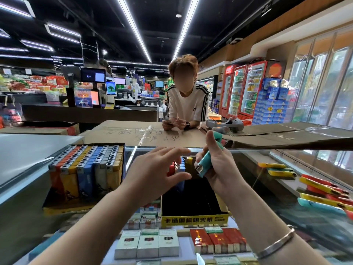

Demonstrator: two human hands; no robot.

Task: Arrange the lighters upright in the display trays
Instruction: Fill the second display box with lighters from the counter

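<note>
Lighters fill the left display tray in six upright colour rows on the glass tabletop. One yellow-fronted tray holds about four upright. Right hand fingers grasp teal lighters, count unclear; left hand fingers spread, released.

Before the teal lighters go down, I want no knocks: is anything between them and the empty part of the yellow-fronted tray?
Yes. The left hand hovers open over the tray, beside the few upright lighters at its back. The right hand holds the teal lighters above the tray's dark, empty front part, where nothing visible intervenes.
</note>
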